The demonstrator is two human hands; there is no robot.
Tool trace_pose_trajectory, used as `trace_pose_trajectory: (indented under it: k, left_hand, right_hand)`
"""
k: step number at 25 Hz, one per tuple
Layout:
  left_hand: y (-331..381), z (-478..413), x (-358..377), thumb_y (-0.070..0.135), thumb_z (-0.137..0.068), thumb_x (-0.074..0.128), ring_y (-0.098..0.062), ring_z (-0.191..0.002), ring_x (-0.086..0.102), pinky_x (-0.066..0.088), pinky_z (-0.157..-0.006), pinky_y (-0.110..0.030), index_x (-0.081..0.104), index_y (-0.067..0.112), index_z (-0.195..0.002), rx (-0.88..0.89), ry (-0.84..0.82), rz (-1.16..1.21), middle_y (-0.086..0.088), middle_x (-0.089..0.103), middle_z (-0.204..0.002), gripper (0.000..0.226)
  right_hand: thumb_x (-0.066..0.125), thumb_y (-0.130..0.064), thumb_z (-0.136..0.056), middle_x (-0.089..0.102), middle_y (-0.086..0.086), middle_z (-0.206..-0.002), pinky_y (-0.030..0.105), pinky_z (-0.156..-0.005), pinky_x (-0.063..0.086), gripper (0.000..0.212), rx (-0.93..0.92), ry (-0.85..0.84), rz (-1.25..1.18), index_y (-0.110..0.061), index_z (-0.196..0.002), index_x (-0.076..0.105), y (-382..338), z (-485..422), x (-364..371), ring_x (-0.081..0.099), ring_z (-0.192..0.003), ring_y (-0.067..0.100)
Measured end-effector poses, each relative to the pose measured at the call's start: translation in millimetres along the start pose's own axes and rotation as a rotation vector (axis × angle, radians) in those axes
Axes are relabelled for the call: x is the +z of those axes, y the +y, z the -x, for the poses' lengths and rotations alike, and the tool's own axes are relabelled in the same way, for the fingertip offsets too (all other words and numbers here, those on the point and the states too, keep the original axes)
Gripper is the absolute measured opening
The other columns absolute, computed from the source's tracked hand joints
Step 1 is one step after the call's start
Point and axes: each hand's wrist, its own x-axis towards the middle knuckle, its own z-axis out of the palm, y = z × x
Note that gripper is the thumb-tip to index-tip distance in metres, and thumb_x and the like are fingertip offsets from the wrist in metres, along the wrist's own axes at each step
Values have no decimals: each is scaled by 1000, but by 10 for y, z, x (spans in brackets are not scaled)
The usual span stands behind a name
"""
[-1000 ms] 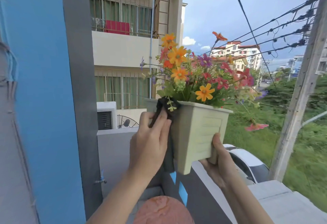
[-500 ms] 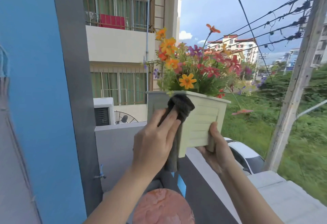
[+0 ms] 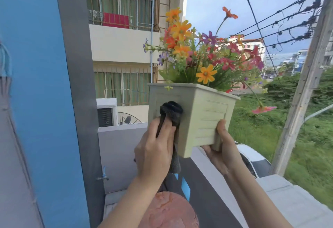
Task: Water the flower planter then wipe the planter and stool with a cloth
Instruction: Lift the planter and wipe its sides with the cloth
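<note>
Planter (image 3: 203,112) was held up in the air over the dark balcony ledge (image 3: 207,182), level or nearly so, full of mixed orange, pink and purple flowers (image 3: 205,56). Left hand (image 3: 155,154) was on the planter's left face, fingers laid out fairly straight and pressing a dark cloth (image 3: 171,112) flat against the wall; the cloth was bunched just above the fingertips, with a tail hanging below the palm. No wrap of the fingers round the cloth seen; thumb hidden. Right hand (image 3: 221,148) gripped the planter's lower right corner, thumb up along the slatted right face, fingers tucked under the base out of sight. Round reddish stool (image 3: 169,211) top sat near, bottom centre, below the planter and between the forearms, apart from both hands. Blue wall (image 3: 36,83) on the left, a small tap (image 3: 103,173) on the grey wall beside it. White car (image 3: 252,157) far below on the right, utility pole (image 3: 302,83) at far right.
</note>
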Motion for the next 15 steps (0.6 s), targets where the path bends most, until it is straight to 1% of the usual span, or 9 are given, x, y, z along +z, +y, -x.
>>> trace_pose_trajectory:
  k: [1,3,5,7,9,11,12,14,15]
  left_hand:
    - [-50,-46,14,28,-100,35,-28,-60,62,48,-44,-30,58,14,-113,-61,-5,-34,-11,65,-100,30]
    - [-96,-109,39,26,-96,39,-29,-54,59,45,-41,-30,63,10,-112,-157,16,-50,-12,63,-98,32]
    - [-7,-40,46,24,-95,41,-26,-59,60,46,-44,-29,63,8,-112,-91,35,55,-10,60,-100,32]
    - [92,17,-10,25,-97,39,-20,-64,59,46,-48,-25,61,10,-112,14,54,151,-6,56,-103,30]
    - [17,-88,-40,27,-96,40,-26,-62,60,49,-45,-29,61,12,-112,-7,31,109,-9,59,-102,31]
    - [-139,-282,-71,32,-96,36,-35,-60,60,49,-45,-37,61,12,-117,-159,11,2,-15,60,-102,38]
    - [-261,-349,-52,35,-96,32,-38,-63,59,47,-49,-38,60,13,-119,-234,-10,-37,-15,58,-102,42]
    - [-363,-432,-67,41,-100,25,-38,-81,59,42,-64,-39,59,12,-118,-411,-120,-6,-12,57,-101,48]
    - [-438,-426,-39,48,-99,23,-35,-90,58,41,-71,-39,61,14,-112,-514,-233,103,-9,58,-99,52]
  right_hand:
    - [52,-41,-73,77,-5,-90,29,-65,61,34,-3,-5,-11,-22,-78,79,-3,6,6,72,-83,9]
    - [51,-40,-73,77,-5,-90,28,-63,60,33,1,-13,-29,-23,-75,79,-12,13,9,72,-83,9]
    - [51,-41,-73,77,-4,-91,29,-63,60,35,6,-15,-11,-20,-85,77,-17,5,10,72,-84,10]
    - [53,-42,-72,77,-4,-91,30,-65,61,38,13,-4,19,-18,-97,68,-20,-4,7,72,-84,10]
    - [65,-47,-65,76,-3,-94,32,-68,61,42,23,-14,21,-19,-95,71,-16,14,-12,72,-86,11]
    - [82,-54,-43,76,-3,-96,31,-66,61,54,29,-48,67,-21,-86,78,3,48,-34,72,-88,11]
    - [86,-55,-34,76,-2,-96,30,-64,60,60,28,-61,92,-22,-83,78,18,65,-44,72,-88,11]
    - [87,-57,-29,76,-2,-94,28,-60,59,64,20,-83,117,-22,-82,79,27,88,-55,72,-86,11]
    - [86,-57,-32,77,-3,-93,26,-59,59,60,19,-97,120,-23,-81,79,9,103,-35,72,-85,10]
